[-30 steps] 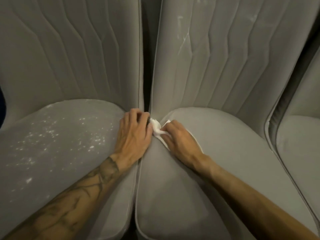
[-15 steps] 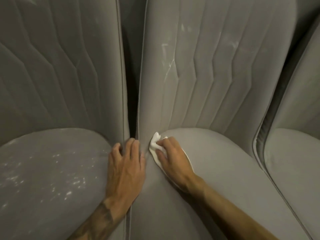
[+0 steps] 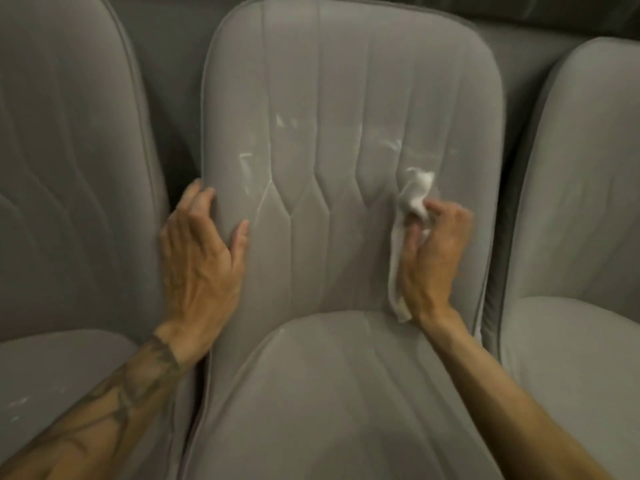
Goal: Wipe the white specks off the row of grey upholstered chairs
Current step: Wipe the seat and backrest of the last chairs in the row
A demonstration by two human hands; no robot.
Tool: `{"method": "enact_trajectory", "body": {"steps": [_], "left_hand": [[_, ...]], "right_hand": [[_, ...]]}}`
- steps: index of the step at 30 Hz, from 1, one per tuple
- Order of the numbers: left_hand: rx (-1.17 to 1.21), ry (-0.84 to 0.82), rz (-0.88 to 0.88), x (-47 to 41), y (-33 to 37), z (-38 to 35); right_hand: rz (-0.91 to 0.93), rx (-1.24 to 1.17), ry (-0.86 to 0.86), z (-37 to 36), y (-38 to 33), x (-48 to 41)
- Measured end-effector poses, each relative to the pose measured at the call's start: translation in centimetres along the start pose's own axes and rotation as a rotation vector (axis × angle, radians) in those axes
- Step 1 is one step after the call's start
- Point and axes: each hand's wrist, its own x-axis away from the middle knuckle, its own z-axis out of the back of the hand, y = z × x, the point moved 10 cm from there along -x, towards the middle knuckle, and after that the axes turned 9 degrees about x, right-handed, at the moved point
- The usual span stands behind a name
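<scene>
Three grey upholstered chairs stand side by side. The middle chair (image 3: 332, 98) fills the view, and white smears (image 3: 284, 121) mark its stitched backrest. My right hand (image 3: 431, 261) grips a crumpled white wipe (image 3: 415, 194) and presses it against the right part of that backrest, just below more white marks (image 3: 393, 145). A tail of the wipe hangs down beside my wrist. My left hand (image 3: 201, 258) holds the backrest's left edge, fingers wrapped round the side and thumb on the front.
The left chair (image 3: 69, 150) has a few white specks on its seat at the lower left (image 3: 19, 403). The right chair (image 3: 588, 202) stands close by. Narrow dark gaps separate the backrests.
Both hands rose from the seat crease to the backrest. My right hand carried the wipe up and right; my left hand moved to the backrest's left edge. The view tilted up.
</scene>
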Motion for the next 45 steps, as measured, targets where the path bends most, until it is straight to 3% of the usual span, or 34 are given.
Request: {"method": "enact_trajectory", "body": {"steps": [3, 8, 15, 17, 20, 22, 28, 33, 39, 45], "left_hand": [[0.097, 0.054, 0.009, -1.0, 0.0, -0.6], [0.145, 0.115, -0.018, -0.8, -0.2, -0.9], [0.157, 0.135, -0.045, -0.7, -0.3, -1.1], [0.153, 0.139, -0.052, -0.7, -0.3, -1.1], [0.147, 0.129, -0.052, -0.7, -0.3, -1.3], [0.149, 0.132, -0.052, -0.6, -0.4, -1.2], [0.140, 0.134, -0.049, -0.3, -0.6, -1.4], [0.144, 0.139, -0.059, -0.2, -0.3, -1.3], [0.149, 0.146, -0.067, -0.2, -0.3, -1.3], [0.154, 0.133, -0.060, -0.2, -0.4, -1.2]], "right_hand": [[0.005, 0.047, 0.127, 2.1, 1.9, -3.6], [0.175, 0.148, 0.058, 0.6, 0.2, -5.1], [0.262, 0.215, 0.235, 0.6, -4.2, -16.1], [0.316, 0.249, 0.171, -0.5, -4.1, -13.5], [0.556, 0.313, -0.088, -2.5, -3.5, -8.3], [0.621, 0.335, -0.095, -2.2, -3.7, -10.1], [0.387, 0.260, 0.191, -0.1, -5.0, -17.7], [0.485, 0.286, 0.055, -0.5, -4.0, -13.4], [0.335, 0.209, 0.231, 0.8, -4.8, -21.6], [0.482, 0.279, 0.082, 0.4, -3.3, -12.7]]}}
